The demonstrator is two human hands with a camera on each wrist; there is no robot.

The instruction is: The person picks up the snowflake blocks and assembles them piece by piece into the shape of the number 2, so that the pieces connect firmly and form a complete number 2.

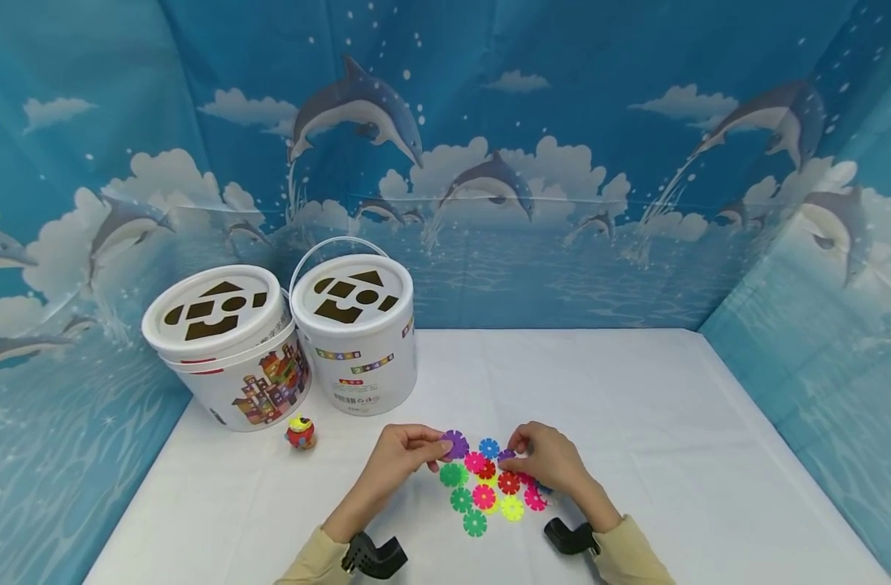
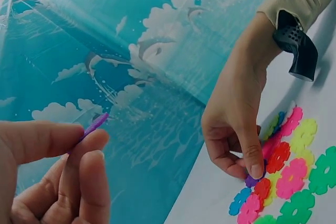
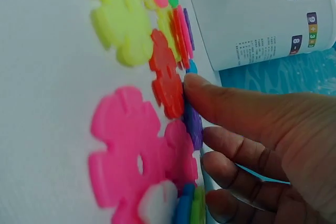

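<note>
My left hand (image 1: 400, 455) pinches a purple notched snowflake disc (image 1: 457, 443) between thumb and fingers, held up at the pile's left side; the left wrist view shows this disc (image 2: 96, 124) edge-on. At the pile's far right, my right hand (image 1: 551, 459) has thumb and fingertips on another purple snowflake disc (image 3: 193, 127), gripping it low among the others. Around it lie a red disc (image 3: 167, 74), a pink disc (image 3: 118, 140), a blue disc (image 1: 488, 448), green discs (image 1: 475, 523) and a yellow disc (image 1: 512, 509), several of them overlapping.
Two white lidded buckets (image 1: 358, 366) (image 1: 219, 390) stand at the back left of the white table (image 1: 599, 390). A small red and yellow toy figure (image 1: 301, 433) sits in front of them. A dolphin-printed blue cloth (image 1: 562, 268) hangs behind and at both sides.
</note>
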